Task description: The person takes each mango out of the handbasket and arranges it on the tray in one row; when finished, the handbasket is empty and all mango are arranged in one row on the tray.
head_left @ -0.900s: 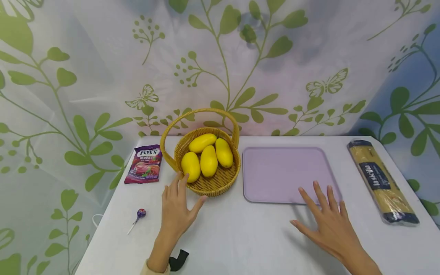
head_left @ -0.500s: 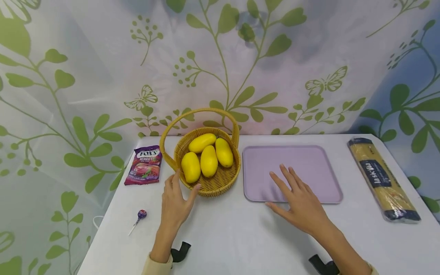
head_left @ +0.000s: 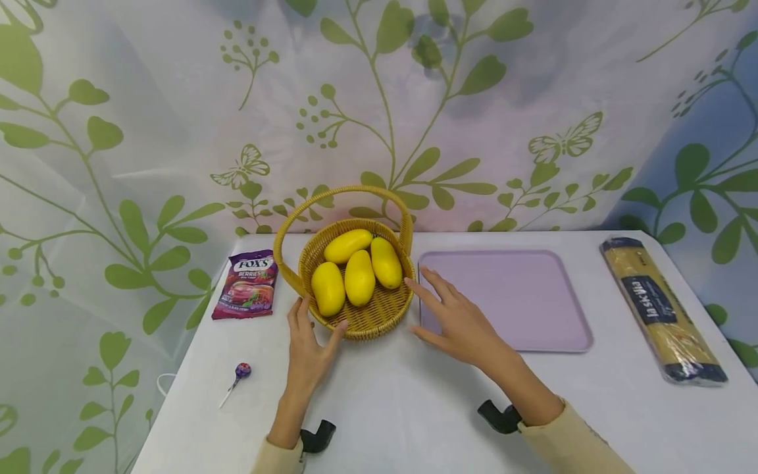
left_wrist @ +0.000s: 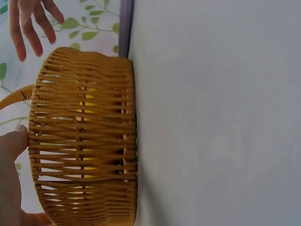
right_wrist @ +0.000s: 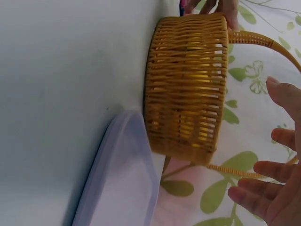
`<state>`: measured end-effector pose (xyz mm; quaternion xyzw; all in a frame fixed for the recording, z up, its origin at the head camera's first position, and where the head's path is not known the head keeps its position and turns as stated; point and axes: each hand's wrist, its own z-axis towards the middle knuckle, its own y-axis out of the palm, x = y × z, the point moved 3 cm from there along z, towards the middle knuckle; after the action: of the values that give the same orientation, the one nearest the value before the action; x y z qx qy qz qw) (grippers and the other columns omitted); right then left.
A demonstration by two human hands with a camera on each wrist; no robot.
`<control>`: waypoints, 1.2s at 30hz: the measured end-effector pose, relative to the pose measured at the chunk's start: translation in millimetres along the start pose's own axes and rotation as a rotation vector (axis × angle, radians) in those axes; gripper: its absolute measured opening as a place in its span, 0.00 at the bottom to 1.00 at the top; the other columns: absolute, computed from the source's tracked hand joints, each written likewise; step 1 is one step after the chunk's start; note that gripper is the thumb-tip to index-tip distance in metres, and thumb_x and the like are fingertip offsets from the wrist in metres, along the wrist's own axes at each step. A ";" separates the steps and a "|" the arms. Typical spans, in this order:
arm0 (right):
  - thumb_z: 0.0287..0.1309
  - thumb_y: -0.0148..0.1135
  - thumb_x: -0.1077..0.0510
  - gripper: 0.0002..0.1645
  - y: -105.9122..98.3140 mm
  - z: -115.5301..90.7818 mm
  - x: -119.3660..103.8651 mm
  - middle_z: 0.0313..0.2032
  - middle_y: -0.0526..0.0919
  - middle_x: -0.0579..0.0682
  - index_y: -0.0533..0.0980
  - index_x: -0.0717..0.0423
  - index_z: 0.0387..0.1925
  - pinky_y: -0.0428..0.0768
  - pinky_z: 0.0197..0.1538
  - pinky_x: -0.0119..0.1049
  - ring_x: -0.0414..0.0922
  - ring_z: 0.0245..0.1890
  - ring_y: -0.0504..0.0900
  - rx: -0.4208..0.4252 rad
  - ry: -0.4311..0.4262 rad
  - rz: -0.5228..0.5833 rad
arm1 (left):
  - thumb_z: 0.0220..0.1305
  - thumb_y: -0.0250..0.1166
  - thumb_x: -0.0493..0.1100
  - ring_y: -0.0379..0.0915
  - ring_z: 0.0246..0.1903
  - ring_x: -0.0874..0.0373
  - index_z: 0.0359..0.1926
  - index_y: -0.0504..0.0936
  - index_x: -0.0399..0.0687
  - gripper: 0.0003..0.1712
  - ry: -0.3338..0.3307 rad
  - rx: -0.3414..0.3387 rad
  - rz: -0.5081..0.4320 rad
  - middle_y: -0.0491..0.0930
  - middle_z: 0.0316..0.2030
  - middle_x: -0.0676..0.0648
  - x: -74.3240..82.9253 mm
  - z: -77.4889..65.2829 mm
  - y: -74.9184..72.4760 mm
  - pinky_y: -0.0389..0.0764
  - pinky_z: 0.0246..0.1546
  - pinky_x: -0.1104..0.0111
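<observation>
A wicker basket [head_left: 367, 331] with a tall arched handle stands on the white table, holding several yellow mangoes [head_left: 359, 278]. My left hand [head_left: 308, 355] is at the basket's front left, its fingers against the outer side and the thumb [left_wrist: 18, 137] by the rim in the left wrist view. To the basket's right, my right hand [head_left: 464, 329] hovers over the near left corner of a lilac tray [head_left: 515, 296], fingers spread and holding nothing. In the right wrist view, a gap separates the right hand's fingers [right_wrist: 258, 195] from the basket wall [right_wrist: 186, 84].
A purple FOX'S candy bag [head_left: 247, 286] lies left of the basket, with a lollipop [head_left: 241, 372] nearer the front. At the right edge lies a pack of spaghetti [head_left: 657, 306]. A leaf-patterned curtain [head_left: 474, 131] hangs behind the table.
My right hand has swept left, from the tray's near right side to beside the basket. The left hand has shifted only slightly at the basket's front left. The basket stays in place.
</observation>
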<state>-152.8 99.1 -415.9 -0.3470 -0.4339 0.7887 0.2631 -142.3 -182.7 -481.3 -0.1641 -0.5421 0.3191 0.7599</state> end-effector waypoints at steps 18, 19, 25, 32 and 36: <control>0.60 0.65 0.40 0.42 42.1 61.5 -11.2 0.72 0.59 0.59 0.63 0.46 0.72 0.85 0.42 0.51 0.59 0.61 0.75 -0.082 0.014 0.099 | 0.45 0.79 0.38 0.61 0.65 0.40 0.72 0.56 0.33 0.57 0.212 0.127 -0.191 0.59 0.69 0.33 -19.1 -0.5 19.0 0.79 0.49 0.48; 0.60 0.65 0.41 0.42 43.9 63.7 -10.0 0.72 0.60 0.59 0.63 0.47 0.72 0.84 0.43 0.52 0.60 0.62 0.74 -0.084 0.020 0.100 | 0.44 0.80 0.37 0.61 0.65 0.39 0.72 0.56 0.33 0.57 0.215 0.128 -0.198 0.60 0.68 0.33 -19.6 -0.4 19.8 0.79 0.48 0.47; 0.59 0.66 0.42 0.41 52.2 77.2 -6.4 0.71 0.61 0.60 0.65 0.48 0.70 0.84 0.47 0.54 0.58 0.65 0.71 -0.087 0.053 0.099 | 0.44 0.80 0.38 0.62 0.65 0.42 0.72 0.56 0.33 0.58 0.201 0.118 -0.173 0.60 0.69 0.35 -22.0 -0.6 20.3 0.79 0.49 0.49; 0.57 0.68 0.42 0.42 68.1 101.8 -12.1 0.73 0.59 0.58 0.65 0.46 0.70 0.83 0.50 0.52 0.57 0.69 0.65 -0.162 0.075 0.134 | 0.51 0.77 0.46 0.61 0.66 0.45 0.73 0.55 0.34 0.55 0.187 0.118 -0.154 0.59 0.69 0.36 -25.7 -1.0 16.8 0.80 0.51 0.53; 0.57 0.68 0.42 0.42 79.9 110.7 -13.0 0.73 0.57 0.59 0.65 0.48 0.70 0.80 0.57 0.53 0.58 0.71 0.62 -0.222 0.085 0.153 | 0.53 0.76 0.49 0.60 0.67 0.46 0.73 0.55 0.34 0.55 0.187 0.118 -0.164 0.59 0.70 0.36 -29.1 -2.7 16.9 0.80 0.51 0.54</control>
<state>-239.6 -4.5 -438.6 -0.4392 -0.4792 0.7382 0.1803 -151.1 -189.2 -513.2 -0.1033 -0.4605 0.2708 0.8390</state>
